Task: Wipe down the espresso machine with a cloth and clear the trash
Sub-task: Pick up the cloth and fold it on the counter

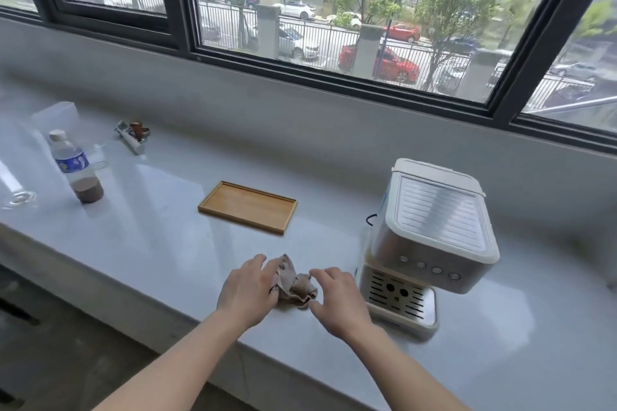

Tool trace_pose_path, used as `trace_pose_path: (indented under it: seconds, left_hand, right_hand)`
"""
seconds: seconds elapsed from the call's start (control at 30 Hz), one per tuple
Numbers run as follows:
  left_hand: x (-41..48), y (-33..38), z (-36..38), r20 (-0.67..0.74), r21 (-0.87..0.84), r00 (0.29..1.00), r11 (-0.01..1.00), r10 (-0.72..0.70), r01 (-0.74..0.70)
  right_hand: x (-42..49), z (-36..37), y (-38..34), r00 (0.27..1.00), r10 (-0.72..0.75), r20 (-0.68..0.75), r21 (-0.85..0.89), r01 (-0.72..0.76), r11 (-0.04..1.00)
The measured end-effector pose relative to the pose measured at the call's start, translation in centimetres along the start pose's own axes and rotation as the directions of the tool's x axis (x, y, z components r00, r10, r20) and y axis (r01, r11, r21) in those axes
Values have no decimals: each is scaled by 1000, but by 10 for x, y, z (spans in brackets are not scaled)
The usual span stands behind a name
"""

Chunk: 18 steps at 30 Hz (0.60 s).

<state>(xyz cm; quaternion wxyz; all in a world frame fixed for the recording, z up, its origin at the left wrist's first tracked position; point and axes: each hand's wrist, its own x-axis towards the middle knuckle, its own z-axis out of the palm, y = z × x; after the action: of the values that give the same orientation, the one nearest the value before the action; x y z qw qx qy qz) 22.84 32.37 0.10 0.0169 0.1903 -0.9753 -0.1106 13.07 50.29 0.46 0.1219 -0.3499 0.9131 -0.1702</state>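
Observation:
A crumpled beige cloth (295, 287) lies on the pale counter (160, 237) near its front edge. My left hand (248, 290) rests on the cloth's left side, its fingers curled over an upturned fold. Just right of the cloth hovers my right hand (340, 302), fingers bent and apart, touching or nearly touching it. The cream and silver espresso machine (430, 240) stands to the right, drip tray (400, 304) facing me. Far left stands a plastic bottle (75, 167) with brown liquid in its bottom.
A shallow wooden tray (247, 207) lies in the middle of the counter. At the back left are a portafilter and a tamper (133, 133), a clear glass cup (98, 157) and a translucent box (53, 117). A window wall runs behind.

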Motion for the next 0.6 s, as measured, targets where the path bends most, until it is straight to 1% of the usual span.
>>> trace_pose_path:
  seconds: [0.1,0.2,0.3,0.37,0.47,0.53,0.6]
  left_hand:
    - [24,-10,5,43,-39,999,999,17,-16]
    - [48,-24,12,118,-94,992,995,33,-22]
    - [74,-38,21,188,-128,978,990,86,-62]
    - [89,-45,24,257,-152,957,983,136,-98]
    - [102,-54,30,362,-191,905,968,224,-163]
    - [105,-60,35,391,-214,877,954,281,-210]
    - [106,-66,41,413,-253,846,935,336,-247]
  right_hand:
    - [24,7,0,999,22,39,9,-22,1000]
    - [46,14,-3,995,57,81,15,-59,998]
    - [68,22,-7,987,102,121,12,-104,994]
    - [81,28,-11,974,150,169,-13,-150,989]
    - [92,39,-19,940,227,256,-86,-212,974]
    - [94,46,-22,910,291,296,-126,-265,956]
    - [94,51,-24,889,344,302,-138,-316,939]
